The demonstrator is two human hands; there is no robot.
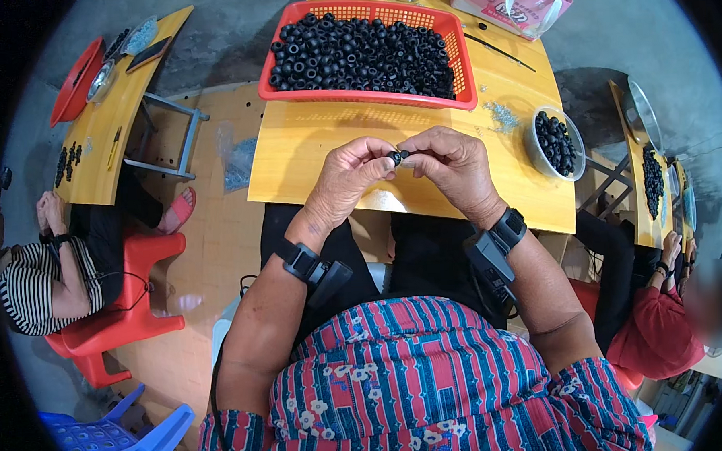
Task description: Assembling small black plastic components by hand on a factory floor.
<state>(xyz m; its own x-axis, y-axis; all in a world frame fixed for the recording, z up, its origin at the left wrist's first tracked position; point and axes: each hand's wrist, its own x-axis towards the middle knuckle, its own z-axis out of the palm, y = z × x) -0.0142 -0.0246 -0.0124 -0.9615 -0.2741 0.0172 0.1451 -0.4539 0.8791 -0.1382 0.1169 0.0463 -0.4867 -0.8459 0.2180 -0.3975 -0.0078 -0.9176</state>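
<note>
Above the near edge of the yellow table point(310, 159), my two hands meet fingertip to fingertip. My left hand point(349, 176) pinches a small round black part point(393, 158) between thumb and index finger. My right hand point(455, 169) closes thumb and index finger on a smaller black piece point(405, 154) right beside it. Whether the two pieces are joined is too small to tell. Beyond my hands stands a red plastic basket point(355, 99) heaped with black ring-shaped parts point(353, 52). To the right, a clear round tub point(542, 163) holds assembled-looking black pieces point(556, 143).
Small clear bits point(501, 117) lie scattered left of the tub. A thin black rod point(500, 52) and a pink bag point(512, 5) are at the far right. Co-workers sit at side tables, one on a red stool point(118, 288). A blue chair point(116, 438) stands lower left.
</note>
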